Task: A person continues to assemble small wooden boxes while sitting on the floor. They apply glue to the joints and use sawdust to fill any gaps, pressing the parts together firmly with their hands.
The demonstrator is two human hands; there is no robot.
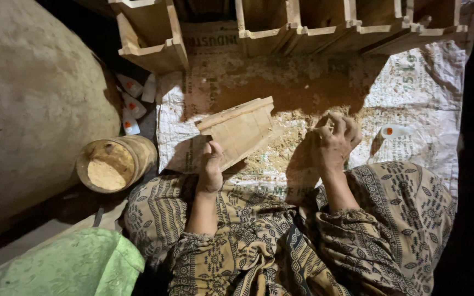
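My left hand [211,167] grips the near edge of a small open wooden box [241,127], holding it tilted over a woven white sack sheet [412,109] dusted with sawdust. My right hand [335,141] hovers to the right of the box with its fingers curled together, pinching something too small to make out. Both forearms come out of patterned brown sleeves over my lap.
Several similar wooden boxes [314,24] stand in a row along the far edge, one more [152,35] at the left. A round wooden tub of sawdust [111,164] sits left. Small white bottles [131,107] lie beside it; another bottle [395,131] lies right. A green cloth [78,266] lies near left.
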